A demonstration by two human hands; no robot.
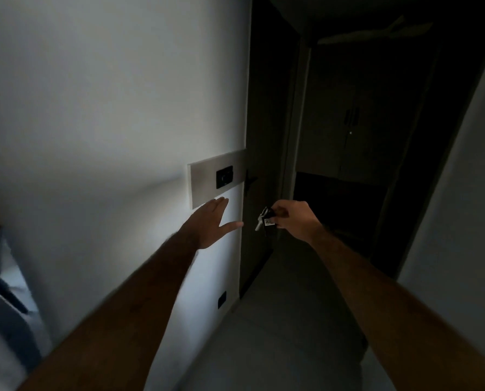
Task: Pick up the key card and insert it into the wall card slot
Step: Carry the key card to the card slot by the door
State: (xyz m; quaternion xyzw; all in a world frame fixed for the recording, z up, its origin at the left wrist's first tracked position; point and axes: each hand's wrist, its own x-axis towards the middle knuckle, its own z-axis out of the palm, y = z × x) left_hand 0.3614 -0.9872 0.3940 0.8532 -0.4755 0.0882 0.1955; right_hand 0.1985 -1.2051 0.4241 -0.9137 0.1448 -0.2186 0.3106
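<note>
A pale wall panel [204, 176] carries a small black card slot [224, 177] on the white wall at mid-frame. My left hand [211, 222] is stretched out flat just below the panel, fingers apart, holding nothing. My right hand [293, 218] is to the right of it, in front of the dark doorway, pinching a key card [267, 218] with a metal key hanging from it. The card is small and dark with a white tag; its shape is hard to make out in the dim light.
A dark door edge with a handle [248, 182] stands just right of the panel. Beyond it opens a dark corridor with cupboards [348, 131]. A black wall socket [221, 299] sits low on the white wall. Grey floor stretches ahead.
</note>
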